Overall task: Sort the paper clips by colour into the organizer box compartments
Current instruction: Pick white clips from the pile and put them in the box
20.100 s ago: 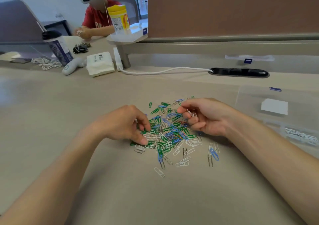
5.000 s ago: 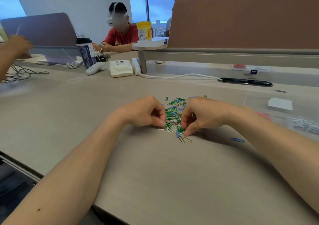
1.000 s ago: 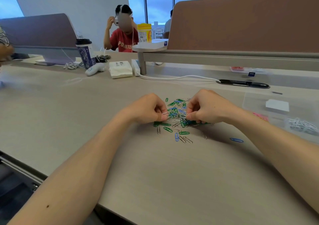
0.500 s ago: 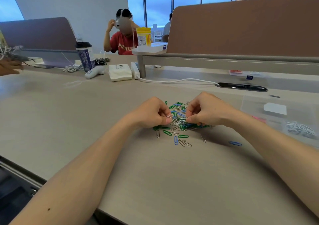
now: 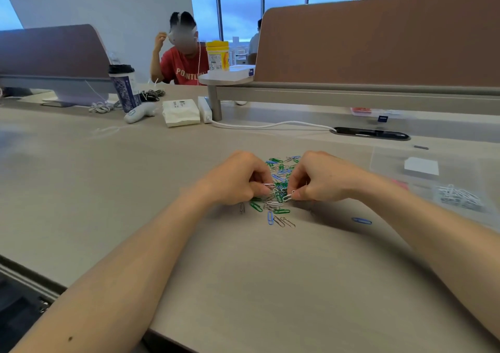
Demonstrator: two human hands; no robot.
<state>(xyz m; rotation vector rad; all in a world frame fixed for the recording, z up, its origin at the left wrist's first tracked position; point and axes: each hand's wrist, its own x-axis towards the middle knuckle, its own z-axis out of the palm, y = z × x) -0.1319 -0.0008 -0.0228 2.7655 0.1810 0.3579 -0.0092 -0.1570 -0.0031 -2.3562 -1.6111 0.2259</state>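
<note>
Head view: left hand, right hand knuckles-up over paper clips, a white clip seemingly pinched in each.

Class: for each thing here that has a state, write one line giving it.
left hand, pinches a pale clip
right hand, pinches a white clip
clip pile, loose on the desk, colours mixed
lone blue clip, flat, apart from the pile
organizer box, holds white clips
cup, lid on

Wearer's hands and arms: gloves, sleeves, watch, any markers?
Left hand and right hand are bare: no gloves, rings or watch. Left forearm and right forearm bare too, no sleeves in view; a small dark mole on the left one.
</note>
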